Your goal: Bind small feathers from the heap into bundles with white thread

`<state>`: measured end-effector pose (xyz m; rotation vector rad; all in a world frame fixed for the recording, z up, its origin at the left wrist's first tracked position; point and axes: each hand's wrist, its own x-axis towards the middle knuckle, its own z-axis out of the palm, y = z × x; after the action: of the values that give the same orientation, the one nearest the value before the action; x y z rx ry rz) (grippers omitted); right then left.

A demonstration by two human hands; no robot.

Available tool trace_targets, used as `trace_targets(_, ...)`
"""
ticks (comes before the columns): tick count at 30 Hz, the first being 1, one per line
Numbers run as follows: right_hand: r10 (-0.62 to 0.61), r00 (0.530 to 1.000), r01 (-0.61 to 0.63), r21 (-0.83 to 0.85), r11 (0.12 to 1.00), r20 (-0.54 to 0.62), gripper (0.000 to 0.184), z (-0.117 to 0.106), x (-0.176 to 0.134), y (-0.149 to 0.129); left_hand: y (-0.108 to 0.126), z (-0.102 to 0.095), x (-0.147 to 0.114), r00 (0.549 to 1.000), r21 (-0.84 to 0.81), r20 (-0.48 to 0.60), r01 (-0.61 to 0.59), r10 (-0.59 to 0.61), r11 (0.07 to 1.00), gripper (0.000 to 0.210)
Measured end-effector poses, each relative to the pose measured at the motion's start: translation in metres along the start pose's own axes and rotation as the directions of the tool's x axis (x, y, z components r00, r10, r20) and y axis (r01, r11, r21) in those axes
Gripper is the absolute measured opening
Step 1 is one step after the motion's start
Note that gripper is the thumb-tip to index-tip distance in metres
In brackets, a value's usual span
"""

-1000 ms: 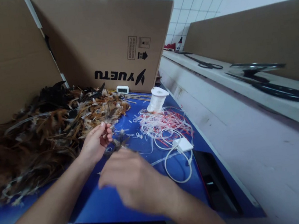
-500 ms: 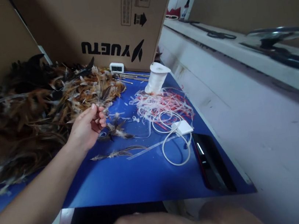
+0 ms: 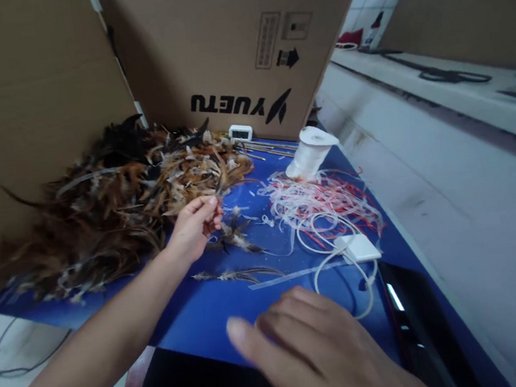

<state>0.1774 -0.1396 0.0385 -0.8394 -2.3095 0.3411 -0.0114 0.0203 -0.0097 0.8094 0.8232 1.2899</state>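
My left hand [image 3: 198, 224] is closed, thumb and fingertips pinched at the front edge of the feather pile. A brown feather [image 3: 222, 171] rises from its fingertips. Just beside it on the blue table lie a few dark feathers with pale fluffy bases [image 3: 240, 237]. Closer to me are some long thin feathers [image 3: 235, 275] and a clear flat strip [image 3: 284, 277]. My right hand [image 3: 313, 346] hovers over the table's front edge, thumb apart from loosely bent fingers, with nothing visible in it. A large heap of brown and black feathers [image 3: 111, 208] fills the left back.
A white spool [image 3: 310, 153] stands by tangled white and red strips [image 3: 326, 200]. A white adapter with cable [image 3: 359, 248] and a black phone [image 3: 419, 312] lie at right. Thin sticks and a small white digital display [image 3: 240, 133] sit before a cardboard box [image 3: 218, 45].
My right hand has risen from the bottom edge into view over the table. The view has shifted left, so things appear further right. My left hand stays by the feathers.
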Motion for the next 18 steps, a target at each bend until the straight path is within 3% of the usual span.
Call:
trace_targets(3,-0.058,0.984,0.09,-0.184,0.979,0.171,0.054,0.008,0.011,0.021,0.004,0.005,-0.003,0.999,-0.001,-0.04,0.001,-0.001,1.0,0.023)
trace_targets(7,-0.053,0.963,0.112,-0.213,0.971,0.265,0.056,0.023,0.012,0.031,0.027,0.011,-0.019,0.999,0.021,-0.02,-0.037,0.037,0.999,0.021)
trace_targets(10,-0.038,0.957,0.106,-0.223,0.969,0.287,0.055,0.027,0.011,0.034,0.054,0.001,-0.042,0.989,0.102,-0.012,-0.146,0.148,0.984,0.018)
trace_targets(12,-0.028,0.955,0.098,-0.223,0.97,0.297,0.056,0.029,0.011,0.037,0.073,-0.015,-0.062,0.963,0.22,-0.083,-0.234,0.257,0.947,0.014)
trace_targets(14,-0.026,0.953,0.093,-0.21,0.973,0.301,0.058,0.03,0.01,0.041,0.091,-0.037,-0.083,0.884,0.373,-0.183,-0.342,0.43,0.862,0.011)
trace_targets(18,-0.041,0.954,0.096,-0.173,0.98,0.298,0.059,0.035,0.009,0.047,0.12,-0.087,-0.116,0.58,0.608,-0.346,-0.461,0.738,0.647,0.014)
